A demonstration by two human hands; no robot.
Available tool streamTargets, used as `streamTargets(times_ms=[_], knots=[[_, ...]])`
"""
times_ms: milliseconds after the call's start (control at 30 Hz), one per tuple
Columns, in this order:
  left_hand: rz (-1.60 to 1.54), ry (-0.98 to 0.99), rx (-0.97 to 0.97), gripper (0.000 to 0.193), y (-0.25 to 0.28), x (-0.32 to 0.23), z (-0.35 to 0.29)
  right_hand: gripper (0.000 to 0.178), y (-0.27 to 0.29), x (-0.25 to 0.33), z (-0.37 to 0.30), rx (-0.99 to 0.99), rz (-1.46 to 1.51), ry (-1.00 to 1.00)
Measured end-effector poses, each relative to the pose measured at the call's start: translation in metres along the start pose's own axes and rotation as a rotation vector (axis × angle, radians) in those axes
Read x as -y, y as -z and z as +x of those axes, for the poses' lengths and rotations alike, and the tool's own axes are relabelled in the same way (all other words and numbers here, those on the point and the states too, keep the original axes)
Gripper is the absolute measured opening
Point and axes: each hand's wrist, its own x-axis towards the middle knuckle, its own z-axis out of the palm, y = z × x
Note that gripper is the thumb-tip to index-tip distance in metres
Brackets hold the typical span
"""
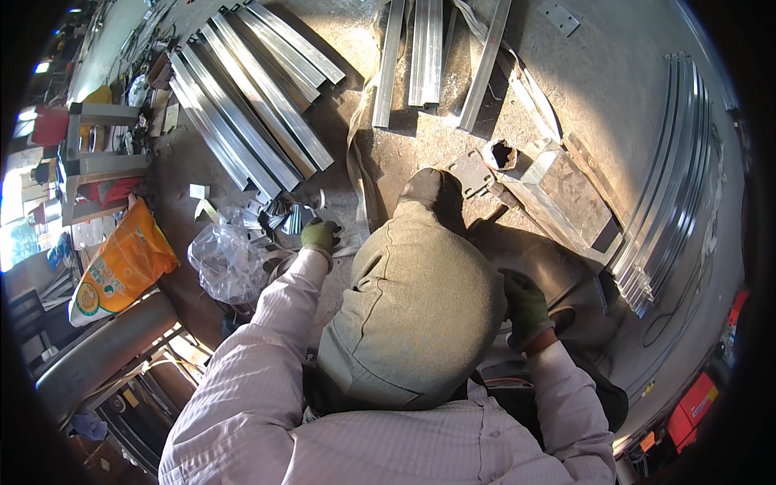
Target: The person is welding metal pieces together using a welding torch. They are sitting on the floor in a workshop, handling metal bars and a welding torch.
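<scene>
My left hand (321, 234), in a dark green glove, is low over the floor beside a small heap of cut metal pieces (279, 217). Its fingers look curled in, and whatever they may hold is hidden. A crumpled clear plastic bag (226, 263) lies left of that hand. My right hand (527, 309), gloved too, rests against the outer side of my bent knee (420, 299); its fingers are in shadow and partly hidden. Beyond it, on the floor, are a flat metal plate with holes (471, 172) and a heavy block-shaped metal piece (558, 190).
Several long metal channels (250, 105) lie at the far left, with more bars (426, 52) ahead. A bundle of long profiles (667, 186) lies at the right. An orange sack (125, 263) and a large pipe (109, 347) are at the left. A pale strap (358, 137) trails across the floor.
</scene>
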Motion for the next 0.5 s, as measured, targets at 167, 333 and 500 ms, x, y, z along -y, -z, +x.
streamTargets(times_ms=[167,333,500], knots=[[0.069,0.072,0.040,0.065,0.006,0.001,-0.003,0.039,-0.003,0.006,0.000,-0.043,0.089,-0.138],[0.331,-0.094,0.110,0.089,0.007,-0.046,-0.046,0.038,-0.004,0.005,0.000,-0.042,0.040,-0.088],[0.084,-0.244,0.219,0.084,-0.017,-0.082,-0.097,0.039,-0.001,0.000,0.002,-0.036,0.026,-0.075]])
